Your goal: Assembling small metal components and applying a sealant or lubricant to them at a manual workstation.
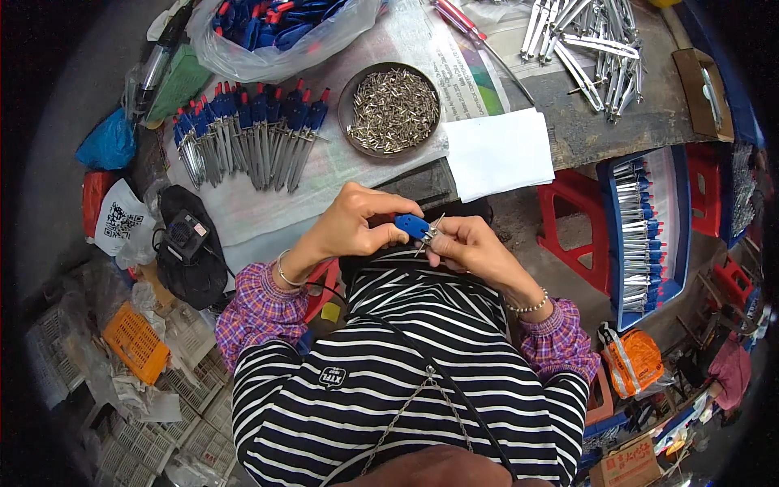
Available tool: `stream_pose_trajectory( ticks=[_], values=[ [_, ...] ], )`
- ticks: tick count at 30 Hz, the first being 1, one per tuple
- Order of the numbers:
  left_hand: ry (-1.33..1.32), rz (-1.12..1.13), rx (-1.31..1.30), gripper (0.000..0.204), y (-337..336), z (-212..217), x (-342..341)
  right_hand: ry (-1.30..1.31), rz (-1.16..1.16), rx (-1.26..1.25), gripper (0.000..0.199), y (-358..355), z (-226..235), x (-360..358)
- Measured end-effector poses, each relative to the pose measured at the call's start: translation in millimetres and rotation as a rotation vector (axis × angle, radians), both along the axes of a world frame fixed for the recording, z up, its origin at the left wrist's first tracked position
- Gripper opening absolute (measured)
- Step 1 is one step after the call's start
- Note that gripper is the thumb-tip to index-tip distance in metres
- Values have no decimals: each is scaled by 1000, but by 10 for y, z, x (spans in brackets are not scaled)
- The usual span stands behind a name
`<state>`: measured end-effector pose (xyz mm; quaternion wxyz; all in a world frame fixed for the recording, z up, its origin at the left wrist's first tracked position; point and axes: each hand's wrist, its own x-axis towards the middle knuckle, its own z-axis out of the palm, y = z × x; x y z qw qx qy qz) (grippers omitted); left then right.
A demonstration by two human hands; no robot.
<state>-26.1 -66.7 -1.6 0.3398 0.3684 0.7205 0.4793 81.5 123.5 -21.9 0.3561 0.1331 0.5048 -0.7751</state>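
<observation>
**Mostly shiny metal and blue plastic on this bench**

The compass (415,226) in the hands has a glossy blue plastic head with bright bare-metal legs. The finished compasses (251,134) lying in a row look the same, with little red plastic tips. The round dish (350,97) is dull dark metal, full of shiny silvery pins (394,107). Loose metal legs (588,40) up top gleam, polished looking. The tabletop (604,130) is rough, worn wood, partly covered with matt newspaper (268,203) and a plain white paper sheet (499,152). The clear bag (243,57) is thin, crinkly, glossy plastic. The stool (572,223) is smooth red plastic. Sleeves are soft cloth, plaid cuffs over stripes.
</observation>
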Motion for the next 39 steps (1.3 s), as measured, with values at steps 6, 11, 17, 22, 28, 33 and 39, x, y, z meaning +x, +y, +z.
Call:
stream_pose_trajectory(
  ticks=[6,11,17,22,28,33,39],
  values=[
    [8,28,-3,26,25,21,24,14,-4,-1,15,16,11,-5],
    [17,66,5,26,30,28,32,-27,-4,-53,13,49,12,-10],
    [-16,64,9,25,22,14,39,-29,-19,-124,15,30,-48,20],
    [-74,44,-3,26,21,48,5,-90,-9,-198,14,32,-49,30],
    [-78,50,-2,25,10,21,9,-122,-30,-218,13,22,-31,22],
    [-76,40,-17,25,7,18,2,-160,-35,-237,15,26,-39,21],
    [-76,6,6,24,9,-1,-20,-142,-34,-222,16,17,-59,29]
  ],
)
